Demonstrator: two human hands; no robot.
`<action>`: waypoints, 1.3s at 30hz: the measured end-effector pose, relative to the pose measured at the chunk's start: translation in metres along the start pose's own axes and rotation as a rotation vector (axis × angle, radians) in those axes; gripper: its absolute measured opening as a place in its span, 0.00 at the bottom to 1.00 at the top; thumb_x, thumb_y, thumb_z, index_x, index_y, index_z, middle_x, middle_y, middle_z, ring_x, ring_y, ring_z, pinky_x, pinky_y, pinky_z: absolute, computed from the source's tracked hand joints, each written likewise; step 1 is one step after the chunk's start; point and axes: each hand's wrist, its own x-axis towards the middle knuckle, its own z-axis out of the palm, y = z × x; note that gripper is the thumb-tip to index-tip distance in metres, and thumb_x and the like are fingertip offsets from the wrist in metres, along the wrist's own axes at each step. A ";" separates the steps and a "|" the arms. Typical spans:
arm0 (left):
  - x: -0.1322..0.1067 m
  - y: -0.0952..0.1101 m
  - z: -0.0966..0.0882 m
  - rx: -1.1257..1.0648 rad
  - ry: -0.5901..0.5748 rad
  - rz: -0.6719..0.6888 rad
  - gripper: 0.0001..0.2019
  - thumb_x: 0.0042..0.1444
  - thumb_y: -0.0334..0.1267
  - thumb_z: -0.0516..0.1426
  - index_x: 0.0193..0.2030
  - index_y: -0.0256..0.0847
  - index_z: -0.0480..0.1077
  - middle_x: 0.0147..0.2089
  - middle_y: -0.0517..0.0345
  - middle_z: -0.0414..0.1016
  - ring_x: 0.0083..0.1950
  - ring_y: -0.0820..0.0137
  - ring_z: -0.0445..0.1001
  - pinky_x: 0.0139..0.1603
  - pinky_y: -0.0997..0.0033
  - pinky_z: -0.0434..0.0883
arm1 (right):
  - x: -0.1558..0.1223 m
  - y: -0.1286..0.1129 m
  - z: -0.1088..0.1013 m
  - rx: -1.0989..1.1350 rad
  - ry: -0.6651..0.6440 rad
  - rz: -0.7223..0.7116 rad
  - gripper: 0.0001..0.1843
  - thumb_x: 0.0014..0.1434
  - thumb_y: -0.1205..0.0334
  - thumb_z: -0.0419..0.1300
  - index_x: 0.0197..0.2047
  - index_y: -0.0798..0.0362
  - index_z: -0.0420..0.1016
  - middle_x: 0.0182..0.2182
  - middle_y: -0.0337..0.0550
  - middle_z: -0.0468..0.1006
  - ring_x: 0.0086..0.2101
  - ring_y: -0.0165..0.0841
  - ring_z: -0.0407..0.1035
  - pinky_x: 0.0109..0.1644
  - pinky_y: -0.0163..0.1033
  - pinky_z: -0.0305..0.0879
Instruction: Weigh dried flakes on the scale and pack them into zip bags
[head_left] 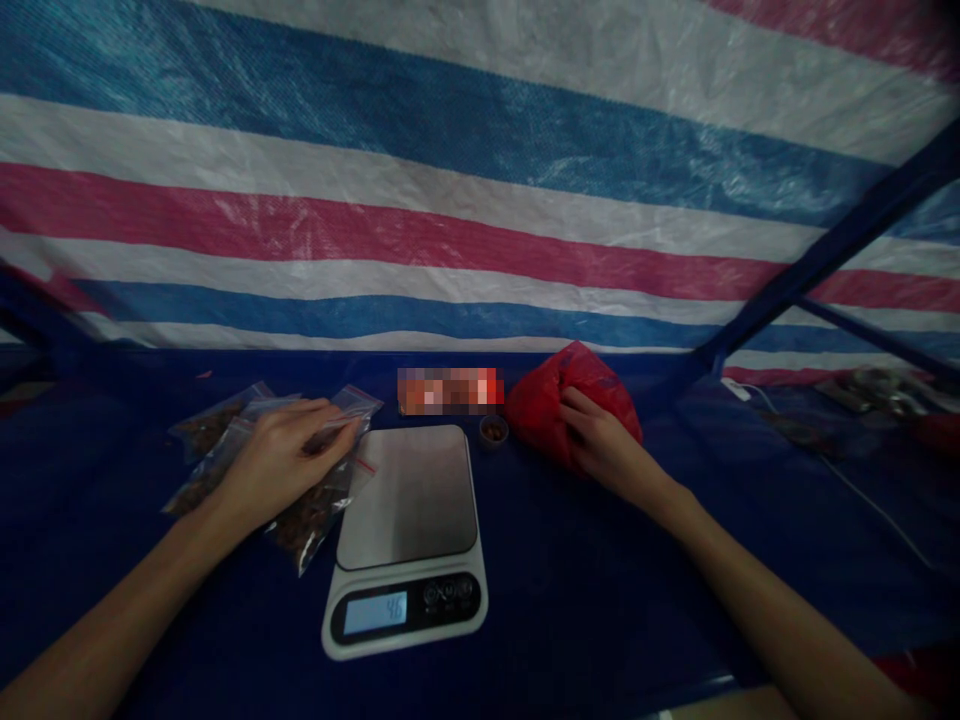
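My left hand [281, 455] lies flat, fingers stretched out, on top of a clear zip bag of brown pieces [315, 505] left of the scale. More such bags [214, 425] lie under and beside it. My right hand [600, 445] grips the front of a red plastic bag [559, 390] right of the scale, fingers curled into it. A white kitchen scale [409, 540] with a steel plate sits between my hands, its display lit.
A small round cup of brown pieces [493, 431] stands behind the scale, near a blurred red packet [450, 390]. The dark blue table [600, 580] meets a striped tarp wall [450, 200]. A white cable [862, 490] and dim objects [877, 390] lie far right.
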 end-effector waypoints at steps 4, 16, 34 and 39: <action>0.000 0.000 0.003 0.013 0.045 0.014 0.14 0.69 0.46 0.56 0.34 0.46 0.77 0.31 0.61 0.81 0.32 0.66 0.80 0.36 0.65 0.75 | 0.002 -0.004 -0.006 0.039 -0.002 -0.023 0.14 0.64 0.77 0.54 0.43 0.52 0.77 0.44 0.50 0.74 0.46 0.40 0.74 0.52 0.46 0.74; -0.001 -0.007 0.006 -0.001 0.014 -0.001 0.13 0.69 0.46 0.57 0.36 0.46 0.79 0.32 0.61 0.81 0.32 0.67 0.79 0.36 0.67 0.75 | -0.001 0.000 0.005 0.018 0.064 -0.017 0.17 0.62 0.77 0.55 0.48 0.51 0.77 0.48 0.53 0.78 0.47 0.42 0.76 0.51 0.45 0.75; -0.004 -0.017 0.006 0.018 0.002 0.002 0.12 0.69 0.44 0.58 0.36 0.44 0.79 0.33 0.59 0.82 0.33 0.66 0.80 0.37 0.65 0.74 | -0.003 -0.015 0.001 -0.054 -0.102 -0.095 0.19 0.61 0.79 0.53 0.48 0.52 0.78 0.51 0.56 0.76 0.50 0.48 0.75 0.54 0.56 0.76; -0.005 -0.017 0.007 0.002 0.035 0.009 0.11 0.68 0.43 0.59 0.36 0.44 0.79 0.33 0.60 0.82 0.33 0.67 0.80 0.36 0.67 0.74 | -0.005 -0.012 0.002 -0.060 -0.088 -0.121 0.23 0.63 0.78 0.51 0.53 0.51 0.79 0.52 0.57 0.77 0.52 0.49 0.75 0.56 0.57 0.76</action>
